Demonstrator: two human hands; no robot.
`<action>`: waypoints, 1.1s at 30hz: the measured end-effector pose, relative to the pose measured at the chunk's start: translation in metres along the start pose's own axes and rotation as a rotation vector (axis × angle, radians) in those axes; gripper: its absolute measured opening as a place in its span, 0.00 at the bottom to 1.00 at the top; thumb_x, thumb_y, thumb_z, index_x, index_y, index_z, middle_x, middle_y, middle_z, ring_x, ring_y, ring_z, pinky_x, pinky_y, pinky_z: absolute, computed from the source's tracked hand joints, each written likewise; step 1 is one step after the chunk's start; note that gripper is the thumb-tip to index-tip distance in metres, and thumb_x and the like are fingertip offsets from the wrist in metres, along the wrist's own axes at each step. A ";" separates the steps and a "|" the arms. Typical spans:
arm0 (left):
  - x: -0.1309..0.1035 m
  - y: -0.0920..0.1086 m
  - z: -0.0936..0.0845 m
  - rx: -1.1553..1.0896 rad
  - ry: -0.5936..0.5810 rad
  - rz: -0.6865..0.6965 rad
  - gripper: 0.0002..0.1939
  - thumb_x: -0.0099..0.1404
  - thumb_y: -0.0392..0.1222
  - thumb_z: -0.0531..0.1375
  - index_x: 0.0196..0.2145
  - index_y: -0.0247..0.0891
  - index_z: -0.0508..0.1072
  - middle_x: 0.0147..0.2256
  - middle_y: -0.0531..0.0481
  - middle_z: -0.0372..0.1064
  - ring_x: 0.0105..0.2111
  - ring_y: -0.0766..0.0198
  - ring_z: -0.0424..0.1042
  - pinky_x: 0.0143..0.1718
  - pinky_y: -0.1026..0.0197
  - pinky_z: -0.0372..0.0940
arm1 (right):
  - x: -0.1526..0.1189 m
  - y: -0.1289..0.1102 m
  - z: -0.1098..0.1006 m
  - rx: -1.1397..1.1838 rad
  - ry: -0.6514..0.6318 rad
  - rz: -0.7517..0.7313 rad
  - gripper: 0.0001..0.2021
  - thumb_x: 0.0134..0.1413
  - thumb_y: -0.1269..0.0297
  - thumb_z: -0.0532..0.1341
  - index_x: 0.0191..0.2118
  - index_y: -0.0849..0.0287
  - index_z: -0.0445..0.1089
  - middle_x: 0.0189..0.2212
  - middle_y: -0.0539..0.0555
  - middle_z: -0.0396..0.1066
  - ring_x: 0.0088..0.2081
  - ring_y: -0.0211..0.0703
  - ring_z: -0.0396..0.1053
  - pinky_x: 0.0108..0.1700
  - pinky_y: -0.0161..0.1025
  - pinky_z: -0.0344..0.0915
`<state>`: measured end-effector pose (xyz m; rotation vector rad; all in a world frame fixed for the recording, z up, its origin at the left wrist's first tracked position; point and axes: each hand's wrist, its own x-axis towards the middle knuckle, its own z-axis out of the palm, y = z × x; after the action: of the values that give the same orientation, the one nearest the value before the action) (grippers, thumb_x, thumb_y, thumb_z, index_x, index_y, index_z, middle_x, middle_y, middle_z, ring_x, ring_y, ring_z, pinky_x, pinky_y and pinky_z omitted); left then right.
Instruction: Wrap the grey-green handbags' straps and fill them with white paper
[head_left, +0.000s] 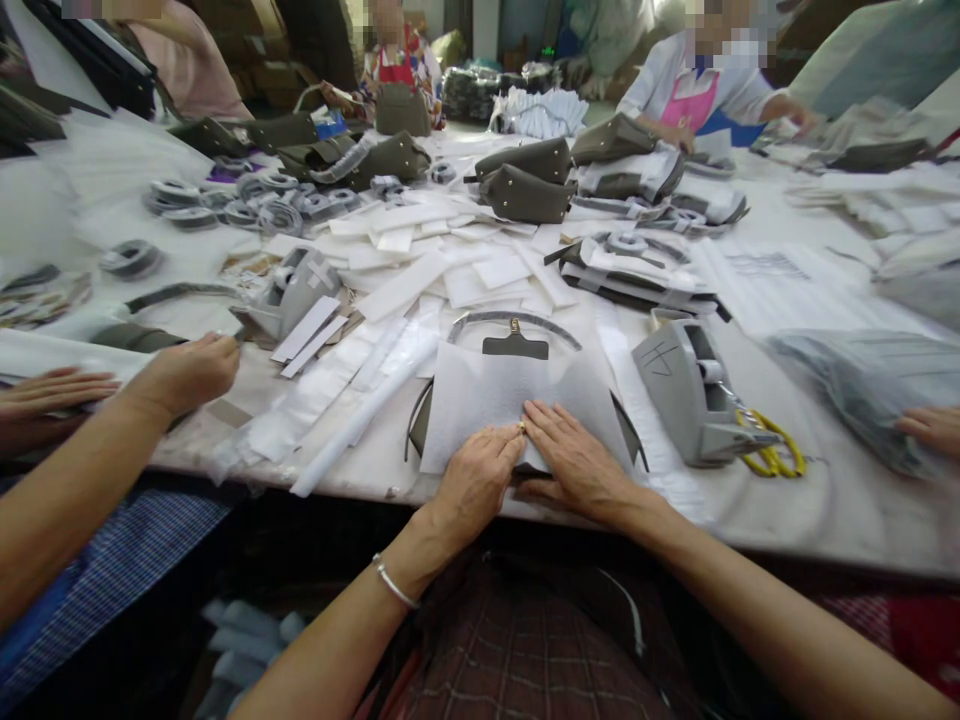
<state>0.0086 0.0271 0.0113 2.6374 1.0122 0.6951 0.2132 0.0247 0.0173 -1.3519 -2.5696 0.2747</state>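
An olive-grey handbag (422,420) lies on the table in front of me, largely covered by a white foam sheet (480,395). Its wrapped handle (480,318) arches beyond the sheet, with a dark tab and metal clasp at the top middle. My left hand (480,470) rests on the sheet's near part, fingers extended toward the middle, thumb hidden. Beside it, my right hand (574,455) presses flat on the sheet, fingers stretched forward and the thumb lower at the near edge. A tiny yellow spot shows between the fingertips; I cannot tell what it is.
A grey tape dispenser (682,390) and yellow-handled scissors (772,450) stand to the right; another dispenser (296,290) is left. Foam pieces (450,260), wrapped strap rolls (277,205) and bags (529,185) lie beyond. Co-workers' hands (187,375) work at the left, others at the far side.
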 end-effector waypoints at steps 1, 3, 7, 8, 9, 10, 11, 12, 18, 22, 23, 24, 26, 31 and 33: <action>0.001 0.000 0.000 -0.003 0.005 -0.005 0.21 0.63 0.25 0.54 0.53 0.33 0.66 0.54 0.40 0.70 0.54 0.55 0.70 0.58 0.50 0.66 | 0.001 0.003 -0.004 0.071 -0.010 0.006 0.38 0.54 0.46 0.65 0.63 0.68 0.61 0.64 0.72 0.56 0.66 0.62 0.53 0.66 0.62 0.52; 0.002 0.000 -0.003 0.000 -0.006 -0.007 0.18 0.64 0.26 0.53 0.51 0.33 0.68 0.52 0.40 0.71 0.52 0.56 0.71 0.56 0.51 0.67 | 0.005 0.008 -0.010 0.225 -0.014 0.049 0.32 0.60 0.46 0.59 0.62 0.62 0.63 0.63 0.66 0.61 0.64 0.57 0.58 0.65 0.59 0.56; 0.005 0.006 -0.014 0.032 -0.092 -0.004 0.16 0.63 0.31 0.61 0.49 0.30 0.69 0.51 0.38 0.72 0.51 0.53 0.71 0.55 0.51 0.67 | 0.014 0.010 -0.009 0.356 0.072 0.127 0.18 0.67 0.58 0.52 0.56 0.55 0.71 0.53 0.58 0.73 0.55 0.50 0.70 0.58 0.51 0.66; 0.007 0.008 -0.018 0.036 -0.122 -0.009 0.17 0.63 0.35 0.63 0.49 0.30 0.70 0.51 0.38 0.72 0.52 0.52 0.71 0.55 0.50 0.66 | 0.016 0.009 -0.007 0.341 0.090 0.114 0.17 0.66 0.60 0.53 0.54 0.54 0.73 0.51 0.57 0.75 0.52 0.49 0.72 0.57 0.50 0.67; 0.009 0.009 -0.022 0.036 -0.155 -0.016 0.17 0.63 0.39 0.64 0.48 0.30 0.70 0.50 0.38 0.72 0.51 0.51 0.71 0.54 0.50 0.66 | 0.017 0.008 -0.005 0.321 0.098 0.096 0.16 0.65 0.62 0.54 0.52 0.54 0.74 0.49 0.57 0.76 0.50 0.49 0.72 0.55 0.50 0.68; 0.013 0.010 -0.026 0.036 -0.196 -0.020 0.17 0.65 0.43 0.63 0.47 0.31 0.71 0.48 0.38 0.73 0.50 0.51 0.72 0.53 0.51 0.67 | 0.018 0.006 -0.005 0.303 0.097 0.085 0.15 0.64 0.63 0.55 0.52 0.54 0.75 0.47 0.56 0.77 0.49 0.49 0.73 0.54 0.49 0.69; 0.019 0.010 -0.031 0.034 -0.248 -0.021 0.16 0.67 0.47 0.60 0.46 0.31 0.72 0.46 0.39 0.74 0.48 0.51 0.73 0.50 0.51 0.68 | 0.020 0.005 -0.005 0.288 0.090 0.084 0.15 0.63 0.65 0.55 0.51 0.54 0.75 0.46 0.56 0.77 0.47 0.49 0.73 0.52 0.48 0.70; 0.025 0.008 -0.036 0.034 -0.310 -0.012 0.15 0.70 0.48 0.56 0.44 0.32 0.73 0.43 0.40 0.75 0.45 0.52 0.75 0.47 0.53 0.69 | 0.021 0.004 -0.006 0.275 0.076 0.091 0.15 0.62 0.66 0.56 0.50 0.54 0.76 0.44 0.55 0.78 0.46 0.49 0.74 0.51 0.47 0.70; 0.068 -0.005 -0.059 0.106 -0.508 -0.064 0.10 0.70 0.38 0.52 0.40 0.36 0.73 0.34 0.45 0.76 0.34 0.55 0.77 0.34 0.59 0.67 | 0.033 -0.002 -0.024 0.222 -0.082 0.187 0.14 0.59 0.69 0.56 0.41 0.52 0.79 0.36 0.53 0.80 0.38 0.49 0.77 0.43 0.42 0.71; 0.063 -0.008 -0.042 0.163 -0.362 -0.134 0.12 0.66 0.45 0.61 0.44 0.37 0.69 0.35 0.46 0.75 0.35 0.53 0.76 0.32 0.58 0.67 | 0.032 -0.001 -0.016 0.266 -0.017 0.199 0.15 0.56 0.72 0.57 0.43 0.53 0.78 0.40 0.53 0.80 0.42 0.50 0.76 0.46 0.43 0.71; 0.058 -0.009 -0.033 0.173 -0.305 -0.141 0.13 0.65 0.46 0.62 0.43 0.36 0.68 0.36 0.46 0.75 0.36 0.53 0.76 0.33 0.58 0.67 | 0.030 0.000 -0.012 0.262 0.022 0.196 0.15 0.56 0.72 0.56 0.43 0.53 0.77 0.41 0.54 0.79 0.43 0.50 0.76 0.47 0.44 0.71; 0.052 -0.010 -0.025 0.177 -0.243 -0.133 0.14 0.66 0.48 0.62 0.43 0.37 0.68 0.37 0.46 0.74 0.37 0.54 0.75 0.36 0.57 0.67 | 0.029 0.001 -0.008 0.252 0.055 0.195 0.14 0.56 0.72 0.57 0.43 0.54 0.77 0.41 0.54 0.79 0.43 0.50 0.75 0.48 0.45 0.71; 0.044 -0.014 -0.010 0.183 -0.133 -0.106 0.14 0.66 0.49 0.62 0.42 0.37 0.67 0.38 0.46 0.73 0.41 0.54 0.74 0.42 0.55 0.67 | 0.027 0.002 -0.008 0.228 0.073 0.192 0.13 0.57 0.71 0.57 0.43 0.55 0.76 0.41 0.55 0.78 0.44 0.50 0.75 0.49 0.46 0.70; 0.038 -0.022 0.006 0.199 -0.052 -0.109 0.22 0.67 0.54 0.59 0.51 0.35 0.66 0.49 0.42 0.70 0.60 0.47 0.61 0.62 0.41 0.53 | 0.039 -0.003 -0.040 0.209 -0.063 0.207 0.16 0.61 0.68 0.55 0.51 0.56 0.73 0.46 0.57 0.77 0.47 0.49 0.74 0.52 0.45 0.69; 0.039 -0.024 0.009 0.192 -0.073 -0.145 0.26 0.68 0.57 0.57 0.54 0.36 0.66 0.55 0.41 0.67 0.63 0.44 0.57 0.64 0.40 0.50 | 0.045 -0.002 -0.047 0.116 -0.039 0.194 0.19 0.63 0.63 0.54 0.58 0.57 0.68 0.54 0.59 0.72 0.54 0.51 0.70 0.58 0.49 0.64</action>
<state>0.0244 0.0710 0.0083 2.6899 1.2924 0.4886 0.1997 0.0639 0.0677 -1.5670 -2.4124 0.4798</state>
